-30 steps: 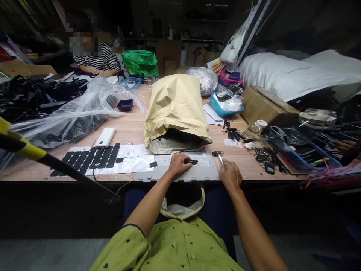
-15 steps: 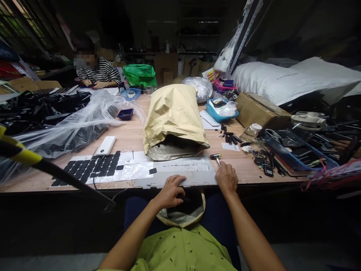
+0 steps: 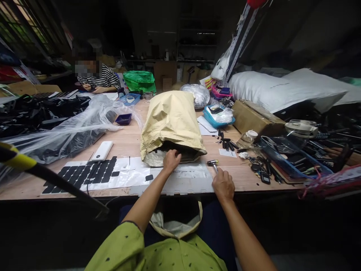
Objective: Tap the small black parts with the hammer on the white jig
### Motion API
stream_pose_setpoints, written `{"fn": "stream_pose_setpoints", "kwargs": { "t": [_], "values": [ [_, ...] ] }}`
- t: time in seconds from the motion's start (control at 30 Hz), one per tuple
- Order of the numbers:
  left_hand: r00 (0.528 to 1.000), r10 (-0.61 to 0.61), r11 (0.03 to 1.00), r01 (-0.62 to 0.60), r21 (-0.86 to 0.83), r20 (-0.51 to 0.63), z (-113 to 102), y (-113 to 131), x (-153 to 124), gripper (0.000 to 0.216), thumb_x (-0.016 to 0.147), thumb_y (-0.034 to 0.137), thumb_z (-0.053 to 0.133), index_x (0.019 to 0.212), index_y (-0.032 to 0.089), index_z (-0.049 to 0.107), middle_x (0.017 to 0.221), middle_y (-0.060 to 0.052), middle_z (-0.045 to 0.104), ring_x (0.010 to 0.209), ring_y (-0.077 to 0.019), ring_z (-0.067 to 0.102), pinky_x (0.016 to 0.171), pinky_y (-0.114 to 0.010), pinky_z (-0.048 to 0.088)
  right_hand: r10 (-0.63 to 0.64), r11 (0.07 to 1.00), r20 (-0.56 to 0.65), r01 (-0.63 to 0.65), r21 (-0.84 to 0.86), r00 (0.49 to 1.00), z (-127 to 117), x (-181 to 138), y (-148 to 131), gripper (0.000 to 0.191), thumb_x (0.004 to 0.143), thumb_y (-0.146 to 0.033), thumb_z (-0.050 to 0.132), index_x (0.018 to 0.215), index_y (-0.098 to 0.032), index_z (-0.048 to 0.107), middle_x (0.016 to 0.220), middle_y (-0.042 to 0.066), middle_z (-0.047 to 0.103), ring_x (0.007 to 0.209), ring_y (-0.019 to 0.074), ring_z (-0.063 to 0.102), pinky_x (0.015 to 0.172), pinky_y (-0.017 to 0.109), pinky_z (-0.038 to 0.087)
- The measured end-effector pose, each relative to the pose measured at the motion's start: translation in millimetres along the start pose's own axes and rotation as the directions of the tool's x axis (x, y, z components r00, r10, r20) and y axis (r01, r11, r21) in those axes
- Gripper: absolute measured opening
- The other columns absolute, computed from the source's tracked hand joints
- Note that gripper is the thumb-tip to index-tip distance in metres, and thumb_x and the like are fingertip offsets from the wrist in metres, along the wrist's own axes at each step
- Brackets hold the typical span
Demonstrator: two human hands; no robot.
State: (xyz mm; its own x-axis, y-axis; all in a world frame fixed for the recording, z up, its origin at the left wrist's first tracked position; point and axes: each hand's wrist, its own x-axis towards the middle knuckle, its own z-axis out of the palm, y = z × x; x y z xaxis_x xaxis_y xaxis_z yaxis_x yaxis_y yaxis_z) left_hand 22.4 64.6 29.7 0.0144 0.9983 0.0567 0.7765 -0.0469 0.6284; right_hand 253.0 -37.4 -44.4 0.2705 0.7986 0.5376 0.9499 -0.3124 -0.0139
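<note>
A pale yellow sack [image 3: 172, 113] lies on the table with its dark mouth facing me. My left hand [image 3: 171, 160] is at that mouth, over its lower lip, with the fingers bent forward; the fingertips are lost against the dark opening. My right hand [image 3: 223, 185] is closed around the handle of a small hammer [image 3: 213, 163], whose yellow-and-black head rests near the table edge. Between the hands lies a grey flat board [image 3: 186, 184]. A second open sack [image 3: 180, 227] sits in my lap, its inside dark.
A white power bank [image 3: 102, 151] and a sheet of black stickers [image 3: 81, 173] lie left. Clear plastic film [image 3: 84, 124] covers black parts. To the right are black pieces [image 3: 225, 141], a jar [image 3: 248, 139], a blue tray [image 3: 293, 158] and a carton [image 3: 256, 118]. A person in stripes [image 3: 105, 77] sits opposite.
My left hand has moved forward from above the lap sack to the mouth of the yellow sack. The right hand keeps hold of the hammer. The view has shifted slightly.
</note>
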Motion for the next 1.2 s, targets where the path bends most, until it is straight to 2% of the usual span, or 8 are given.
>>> {"fn": "stream_pose_setpoints", "kwargs": {
  "t": [0.13, 0.3, 0.5, 0.67, 0.8, 0.93, 1.0, 1.2],
  "values": [
    [0.990, -0.143, 0.983, 0.141, 0.120, 0.007, 3, 19, 32, 0.031, 0.089, 0.038, 0.060, 0.103, 0.016, 0.076, 0.103, -0.017, 0.074, 0.104, -0.0312, 0.068, 0.083, -0.035, 0.050, -0.001, 1.000, 0.030, 0.000, 0.016, 1.000, -2, -1, -2, 0.029, 0.088, -0.017, 0.049, 0.112, -0.017, 0.064, 0.085, 0.009, 0.055, 0.080, 0.0221, 0.051, 0.064, 0.031, 0.036],
    [0.997, -0.064, 0.988, 0.071, 0.140, -0.048, 7, 18, 46, 0.034, 0.088, 0.032, 0.059, 0.113, 0.014, 0.074, 0.116, -0.020, 0.071, 0.114, -0.0360, 0.064, 0.088, -0.040, 0.048, -0.001, 0.999, 0.064, -0.001, 0.034, 0.998, -5, -2, -3, 0.030, 0.088, -0.017, 0.049, 0.115, -0.017, 0.063, 0.086, 0.009, 0.056, 0.081, 0.0221, 0.052, 0.064, 0.030, 0.036],
    [0.999, 0.029, 0.962, -0.034, 0.270, 0.024, 2, 16, 46, 0.029, 0.084, 0.027, 0.060, 0.100, 0.010, 0.078, 0.104, -0.022, 0.074, 0.108, -0.0370, 0.065, 0.089, -0.042, 0.046, 0.008, 1.000, 0.078, -0.010, 0.025, 0.997, -7, -1, -4, 0.030, 0.088, -0.017, 0.049, 0.115, -0.017, 0.062, 0.086, 0.009, 0.056, 0.080, 0.0218, 0.051, 0.063, 0.030, 0.035],
    [0.999, -0.002, 0.953, -0.008, 0.302, 0.032, -5, 17, 45, 0.029, 0.086, 0.026, 0.058, 0.100, 0.010, 0.078, 0.102, -0.021, 0.073, 0.103, -0.0348, 0.067, 0.086, -0.041, 0.046, 0.022, 1.000, 0.057, -0.022, 0.002, 0.998, -8, 1, -7, 0.029, 0.089, -0.017, 0.048, 0.113, -0.017, 0.063, 0.086, 0.009, 0.057, 0.080, 0.0218, 0.052, 0.064, 0.030, 0.035],
    [0.999, -0.008, 0.958, -0.002, 0.287, 0.033, -10, 6, 28, 0.026, 0.086, 0.025, 0.061, 0.103, 0.017, 0.079, 0.099, -0.015, 0.074, 0.102, -0.0312, 0.066, 0.086, -0.038, 0.046, 0.028, 1.000, 0.076, -0.029, 0.008, 0.997, -9, 3, -7, 0.030, 0.089, -0.016, 0.048, 0.114, -0.016, 0.064, 0.087, 0.009, 0.057, 0.081, 0.0221, 0.052, 0.065, 0.031, 0.035],
    [0.956, 0.265, 0.937, -0.285, 0.200, 0.122, -8, -19, -13, 0.025, 0.086, 0.031, 0.066, 0.108, 0.028, 0.077, 0.099, -0.006, 0.073, 0.101, -0.0259, 0.064, 0.088, -0.035, 0.045, 0.032, 0.999, 0.117, -0.035, 0.023, 0.993, -12, 3, -7, 0.031, 0.089, -0.017, 0.048, 0.116, -0.016, 0.063, 0.089, 0.010, 0.058, 0.083, 0.0226, 0.053, 0.066, 0.031, 0.035],
    [0.924, 0.340, 0.918, -0.367, 0.150, 0.178, -4, -29, -34, 0.023, 0.085, 0.032, 0.068, 0.105, 0.028, 0.078, 0.094, -0.006, 0.071, 0.097, -0.0247, 0.063, 0.087, -0.035, 0.045, 0.039, 0.999, 0.132, -0.043, 0.026, 0.990, -13, 4, -8, 0.031, 0.090, -0.017, 0.046, 0.116, -0.016, 0.063, 0.090, 0.010, 0.058, 0.084, 0.0232, 0.053, 0.066, 0.032, 0.036],
    [0.914, 0.363, 0.924, -0.378, 0.057, 0.181, 8, -34, -58, 0.021, 0.083, 0.034, 0.070, 0.100, 0.026, 0.080, 0.090, -0.007, 0.067, 0.095, -0.0252, 0.059, 0.088, -0.038, 0.045, 0.040, 0.998, 0.131, -0.045, 0.040, 0.991, -15, 5, -8, 0.033, 0.089, -0.019, 0.047, 0.118, -0.016, 0.062, 0.090, 0.011, 0.058, 0.086, 0.0240, 0.052, 0.066, 0.032, 0.037]
  ]
}}
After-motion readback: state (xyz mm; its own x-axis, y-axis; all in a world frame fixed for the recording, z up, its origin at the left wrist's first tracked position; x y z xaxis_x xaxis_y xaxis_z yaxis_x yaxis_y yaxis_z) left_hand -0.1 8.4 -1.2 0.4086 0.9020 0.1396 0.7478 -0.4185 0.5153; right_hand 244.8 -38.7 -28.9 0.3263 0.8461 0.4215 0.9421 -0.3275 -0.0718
